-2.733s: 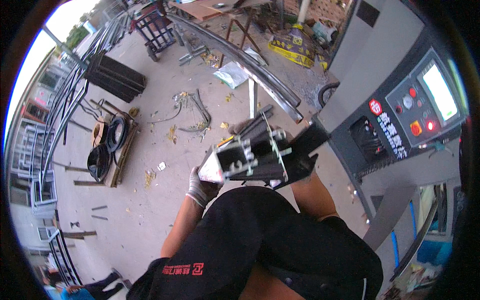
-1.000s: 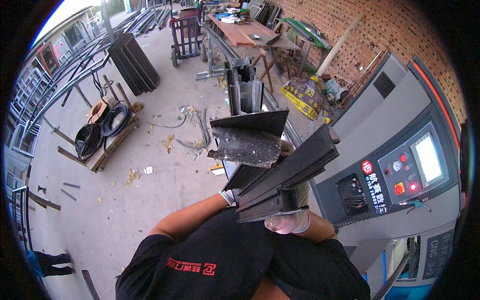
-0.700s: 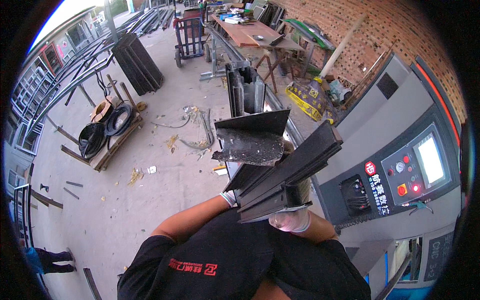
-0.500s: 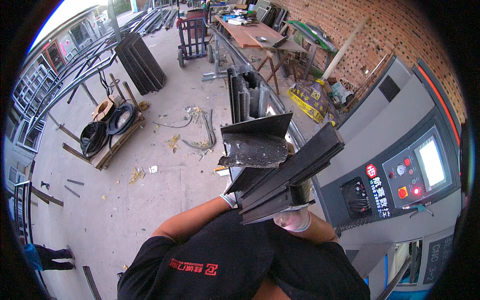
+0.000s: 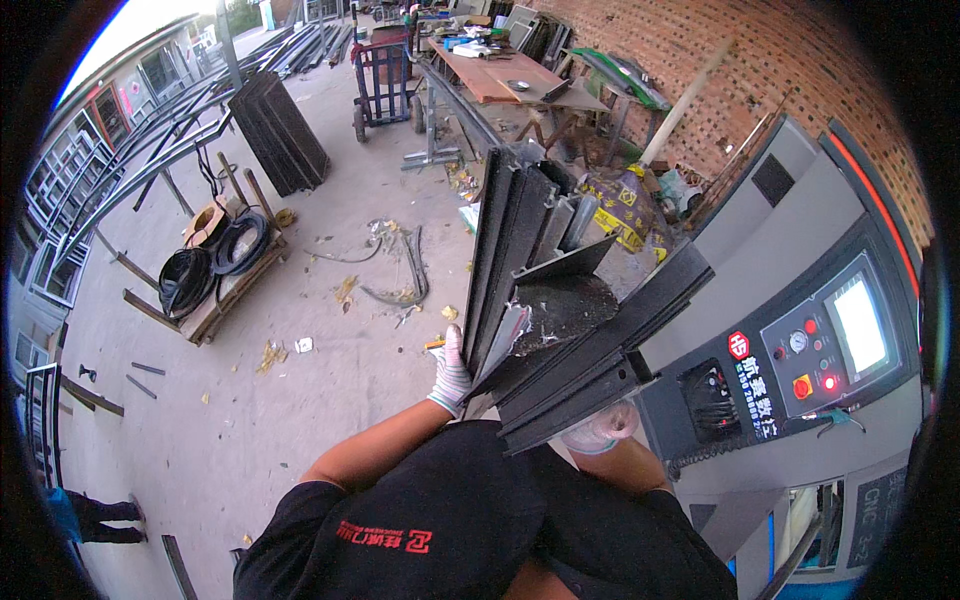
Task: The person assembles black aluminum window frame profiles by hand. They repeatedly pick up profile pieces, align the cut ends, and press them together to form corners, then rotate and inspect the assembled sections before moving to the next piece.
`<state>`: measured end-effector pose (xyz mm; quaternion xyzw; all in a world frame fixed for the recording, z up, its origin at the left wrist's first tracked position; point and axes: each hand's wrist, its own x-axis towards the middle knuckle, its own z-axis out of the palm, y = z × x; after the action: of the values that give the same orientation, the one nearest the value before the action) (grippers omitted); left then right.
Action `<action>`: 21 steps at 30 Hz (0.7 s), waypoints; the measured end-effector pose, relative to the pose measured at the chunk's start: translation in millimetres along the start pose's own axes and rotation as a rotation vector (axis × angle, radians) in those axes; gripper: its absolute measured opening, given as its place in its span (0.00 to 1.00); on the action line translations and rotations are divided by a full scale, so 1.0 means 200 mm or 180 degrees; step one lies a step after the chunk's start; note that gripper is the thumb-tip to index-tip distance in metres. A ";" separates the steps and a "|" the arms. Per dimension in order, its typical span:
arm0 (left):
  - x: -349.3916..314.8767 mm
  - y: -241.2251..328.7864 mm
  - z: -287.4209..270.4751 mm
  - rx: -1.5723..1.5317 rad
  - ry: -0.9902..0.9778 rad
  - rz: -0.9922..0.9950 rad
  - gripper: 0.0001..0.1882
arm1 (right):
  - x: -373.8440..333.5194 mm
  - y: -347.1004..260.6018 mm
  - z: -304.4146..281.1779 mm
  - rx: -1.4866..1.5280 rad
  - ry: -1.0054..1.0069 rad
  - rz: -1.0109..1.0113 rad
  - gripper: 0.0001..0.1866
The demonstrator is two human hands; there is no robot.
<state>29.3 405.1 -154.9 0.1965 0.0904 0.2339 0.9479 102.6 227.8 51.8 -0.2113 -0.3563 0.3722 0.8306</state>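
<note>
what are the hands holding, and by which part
A bundle of black profiles: the left hand holds its left side, the right hand its lower right; the grips are partly hidden.

White characters and digits run beneath a red hexagonal badge on the grey machine. Red lettering and emblem mark the black shirt. Dark characters cross a yellow band; pale lettering stands on a dark board.

A bundle of dark, ridged profiles juts at angles before you, one curved piece scuffed pale.
</note>
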 end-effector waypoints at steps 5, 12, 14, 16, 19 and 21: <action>-0.09 0.06 0.28 0.0604 0.0140 0.0627 0.32 | 0.01 0.00 -0.03 0.0260 0.0096 -0.0045 0.47; -0.14 0.10 0.42 0.1106 0.0671 0.0836 0.26 | 0.01 -0.03 -0.07 0.0421 0.0166 -0.0104 0.46; -0.13 0.09 0.41 0.1130 0.0752 0.1005 0.24 | 0.02 -0.03 -0.08 0.0461 0.0180 -0.0122 0.46; -0.14 0.08 0.41 0.1246 0.0833 0.1061 0.25 | 0.02 -0.04 -0.09 0.0476 0.0186 -0.0143 0.45; -0.15 0.07 0.40 0.1386 0.0823 0.1056 0.28 | 0.01 -0.05 -0.10 0.0523 0.0202 -0.0170 0.45; -0.16 0.09 0.37 0.1450 0.0664 0.0905 0.32 | 0.01 -0.06 -0.11 0.0541 0.0213 -0.0191 0.45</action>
<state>13.1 379.3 -76.9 0.3899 0.2092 0.3570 0.8227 125.7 220.0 45.5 -0.1415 -0.3016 0.3688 0.8677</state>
